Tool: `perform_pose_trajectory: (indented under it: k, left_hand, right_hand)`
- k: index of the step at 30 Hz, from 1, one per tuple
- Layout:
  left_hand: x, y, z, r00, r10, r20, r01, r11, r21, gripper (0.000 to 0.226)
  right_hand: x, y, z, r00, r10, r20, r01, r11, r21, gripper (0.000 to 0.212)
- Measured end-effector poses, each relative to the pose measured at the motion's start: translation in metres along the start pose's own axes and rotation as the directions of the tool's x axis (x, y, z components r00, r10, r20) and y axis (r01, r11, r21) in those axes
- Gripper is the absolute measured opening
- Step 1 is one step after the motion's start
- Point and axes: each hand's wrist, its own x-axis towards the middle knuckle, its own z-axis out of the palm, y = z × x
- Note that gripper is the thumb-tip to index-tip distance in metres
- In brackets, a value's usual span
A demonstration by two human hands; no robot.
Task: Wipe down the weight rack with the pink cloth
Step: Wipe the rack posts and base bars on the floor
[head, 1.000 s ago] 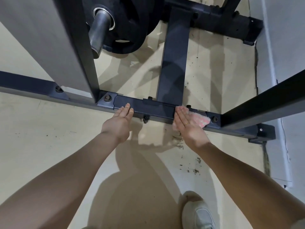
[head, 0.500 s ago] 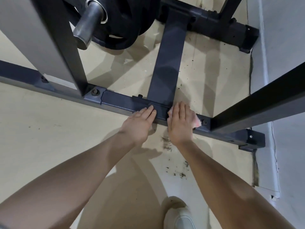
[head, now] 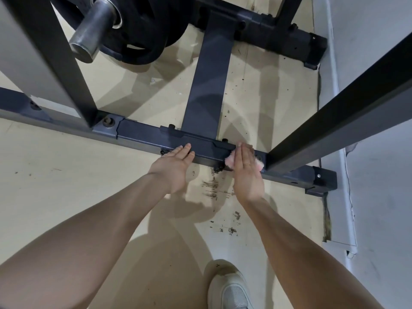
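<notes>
The weight rack's dark floor bar (head: 145,136) runs across the floor from left to right. My right hand (head: 246,172) lies flat on the pink cloth (head: 229,161), pressing it onto the bar just left of a black upright post (head: 334,108). Pink edges show on both sides of the fingers; the rest of the cloth is hidden under the hand. My left hand (head: 172,167) rests with straight fingers on the bar's front edge, a short way left of the cloth.
A cross bar (head: 207,81) runs back to the rear base (head: 278,36). A steel sleeve (head: 93,27) with black plates (head: 145,34) hangs at upper left behind another upright (head: 55,63). White wall (head: 379,152) on the right. My shoe (head: 227,286) stands below.
My right hand with the cloth has slid right along the bar toward the upright post. The gap between my two hands has widened since half a second ago.
</notes>
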Motion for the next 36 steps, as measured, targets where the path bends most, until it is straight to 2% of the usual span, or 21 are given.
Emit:
perform_pose_trajectory:
  k: [2, 5, 8, 10, 13, 14, 16, 18, 19, 21, 22, 23, 24, 25, 27, 29, 30, 33, 35, 36]
  left_hand:
    - [-0.002, 0.002, -0.001, 1.000, -0.006, 0.003, 0.006, 1.000, -0.006, 0.071]
    - [-0.004, 0.003, 0.000, 1.000, -0.019, 0.021, 0.019, 1.000, 0.000, 0.072]
    - [-0.003, -0.002, 0.000, 0.999, -0.024, 0.030, 0.023, 0.998, 0.058, 0.073]
    - [-0.003, -0.003, -0.001, 0.998, -0.031, 0.051, 0.027, 0.996, 0.084, 0.073]
    - [-0.004, 0.005, -0.003, 0.996, -0.075, 0.057, 0.071, 0.995, 0.066, 0.069]
    - [-0.004, 0.010, -0.003, 0.994, -0.098, 0.052, 0.095, 0.994, 0.052, 0.067]
    - [-0.004, 0.022, -0.004, 0.989, -0.144, 0.029, 0.143, 0.989, 0.043, 0.063]
    - [-0.001, 0.035, -0.005, 0.986, -0.168, 0.002, 0.168, 0.986, 0.019, 0.061]
    - [0.000, 0.043, -0.005, 0.986, -0.164, -0.010, 0.163, 0.987, -0.009, 0.061]
    - [0.005, 0.060, -0.004, 0.993, -0.112, -0.042, 0.108, 0.990, -0.092, 0.061]
    - [0.007, 0.068, -0.004, 0.996, -0.074, -0.058, 0.064, 0.985, -0.160, 0.062]
    - [0.009, 0.077, -0.005, 0.997, -0.041, -0.072, 0.022, 0.969, -0.248, 0.064]
    - [0.011, 0.086, -0.007, 0.996, -0.018, -0.087, -0.013, 0.938, -0.347, 0.065]
    - [0.013, 0.096, -0.008, 0.994, -0.004, -0.111, -0.046, 0.894, -0.445, 0.067]
    - [0.017, 0.113, -0.012, 0.986, 0.009, -0.164, -0.109, 0.782, -0.614, 0.072]
    - [0.017, 0.128, -0.017, 0.978, 0.039, -0.203, -0.181, 0.630, -0.755, 0.076]
    - [0.018, 0.135, -0.021, 0.973, 0.071, -0.218, -0.220, 0.560, -0.798, 0.078]
    - [0.020, 0.158, -0.035, 0.953, 0.164, -0.256, -0.303, 0.439, -0.846, 0.069]
    - [0.021, 0.170, -0.041, 0.945, 0.104, -0.311, -0.327, 0.348, -0.879, 0.054]
    - [0.021, 0.173, -0.043, 0.942, 0.062, -0.329, -0.331, 0.321, -0.887, 0.047]
  right_hand:
    - [-0.012, 0.007, 0.002, 0.998, -0.027, -0.051, 0.023, 0.997, -0.074, 0.063]
    - [0.004, -0.014, 0.001, 0.989, 0.122, -0.088, -0.113, 0.988, 0.106, 0.063]
    - [0.034, -0.027, -0.008, 0.974, 0.225, -0.031, -0.211, 0.947, 0.243, 0.059]
    - [0.036, -0.016, -0.014, 0.993, 0.122, 0.010, -0.120, 0.960, 0.253, 0.057]
    - [0.008, 0.017, -0.017, 0.978, -0.156, 0.142, 0.119, 0.963, 0.242, 0.040]
    - [-0.008, 0.028, -0.020, 0.962, -0.248, 0.114, 0.208, 0.937, 0.282, 0.036]
    - [-0.037, 0.044, -0.025, 0.963, -0.268, 0.010, 0.253, 0.920, 0.298, 0.036]
    - [-0.058, 0.059, -0.023, 0.991, -0.128, -0.039, 0.133, 0.915, 0.380, 0.031]
    - [-0.063, 0.066, -0.023, 0.997, -0.009, -0.078, 0.042, 0.903, 0.428, 0.029]
    - [-0.065, 0.080, -0.024, 0.947, 0.267, -0.178, -0.104, 0.781, 0.616, 0.026]
    - [-0.061, 0.087, -0.027, 0.903, 0.393, -0.172, -0.184, 0.717, 0.672, 0.021]
    - [-0.056, 0.093, -0.031, 0.877, 0.455, -0.157, -0.223, 0.673, 0.705, 0.011]
    - [-0.049, 0.096, -0.033, 0.875, 0.463, -0.142, -0.232, 0.658, 0.717, 0.013]
    - [-0.040, 0.099, -0.029, 0.875, 0.479, -0.073, -0.259, 0.591, 0.764, 0.025]
    - [-0.030, 0.102, -0.021, 0.919, 0.392, -0.044, -0.208, 0.575, 0.791, 0.039]
    - [-0.025, 0.107, -0.009, 0.966, 0.238, -0.099, -0.078, 0.636, 0.768, 0.031]
    - [-0.024, 0.115, -0.002, 0.977, 0.192, -0.092, -0.064, 0.675, 0.735, 0.030]
    - [-0.024, 0.158, 0.009, 0.979, 0.202, -0.008, -0.176, 0.870, 0.460, 0.049]
    - [-0.030, 0.183, 0.015, 0.983, 0.174, 0.049, -0.181, 0.947, 0.266, 0.050]
    - [-0.033, 0.188, 0.015, 0.983, 0.181, 0.042, -0.185, 0.950, 0.251, 0.052]
